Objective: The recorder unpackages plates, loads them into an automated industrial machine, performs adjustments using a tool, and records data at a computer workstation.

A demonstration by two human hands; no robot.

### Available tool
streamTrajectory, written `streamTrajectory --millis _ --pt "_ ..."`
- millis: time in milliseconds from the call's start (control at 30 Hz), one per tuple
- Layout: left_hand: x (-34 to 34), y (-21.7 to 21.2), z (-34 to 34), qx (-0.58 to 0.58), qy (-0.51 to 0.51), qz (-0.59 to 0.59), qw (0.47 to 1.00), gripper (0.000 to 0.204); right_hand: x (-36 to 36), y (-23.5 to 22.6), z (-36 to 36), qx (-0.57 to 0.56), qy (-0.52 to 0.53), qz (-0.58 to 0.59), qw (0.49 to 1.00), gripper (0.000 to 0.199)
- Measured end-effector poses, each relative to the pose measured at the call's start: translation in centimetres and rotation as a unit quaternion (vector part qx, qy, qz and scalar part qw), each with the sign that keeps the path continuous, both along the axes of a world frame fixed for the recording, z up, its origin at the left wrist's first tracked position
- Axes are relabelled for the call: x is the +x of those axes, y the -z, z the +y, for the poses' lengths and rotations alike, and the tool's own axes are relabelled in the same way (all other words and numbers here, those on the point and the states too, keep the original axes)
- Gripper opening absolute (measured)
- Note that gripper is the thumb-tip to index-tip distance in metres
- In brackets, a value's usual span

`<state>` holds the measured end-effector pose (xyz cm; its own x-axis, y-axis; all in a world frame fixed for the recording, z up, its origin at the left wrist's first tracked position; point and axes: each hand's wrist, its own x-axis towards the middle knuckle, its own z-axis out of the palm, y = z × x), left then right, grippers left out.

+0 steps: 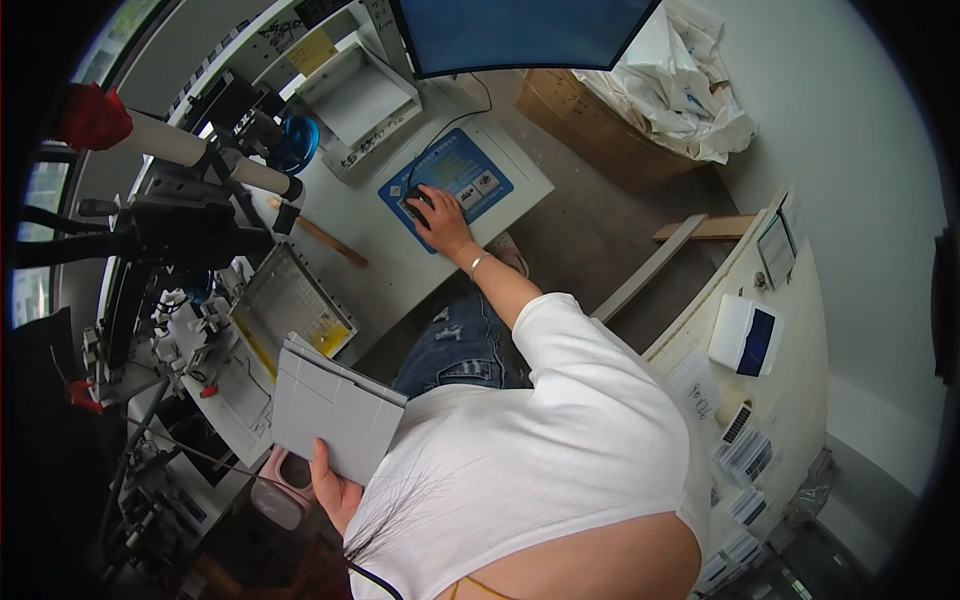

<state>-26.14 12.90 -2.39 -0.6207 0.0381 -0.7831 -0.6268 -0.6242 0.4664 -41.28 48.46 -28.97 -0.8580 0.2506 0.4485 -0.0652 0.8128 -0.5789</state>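
My left hand (332,488) grips the lower edge of a flat light-grey plastic case or tray (335,405), thumb on its face, close to my body. The case is tilted, with a seam along its upper side; what it contains, if anything, is hidden. With my arm stretched forward, my right hand (443,222) rests over a black computer mouse (417,205), fingers curved on it. The mouse sits at the left part of a blue mouse pad (480,165) on a white table (400,290).
A monitor (525,30) stands ahead. White trays (360,100), a wooden-handled tool (320,233) and a shallow tray with yellow bits (300,295) lie left. Black equipment (190,220) looms further left. A cardboard box (600,125) sits ahead right; a side table (690,350) carries a white device (747,337).
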Motion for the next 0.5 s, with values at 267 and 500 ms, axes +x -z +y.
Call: streamTrajectory --millis 267,500 --pt "0.4 0.3 0.0 -0.007 0.003 0.005 1.000 0.043 -0.2 -0.2 0.1 -0.022 -0.024 0.007 0.999 0.038" --pt "0.8 1.6 -0.6 -0.006 0.033 -0.016 0.999 0.044 0.1 -0.5 0.3 -0.024 -0.053 0.005 0.998 0.040"
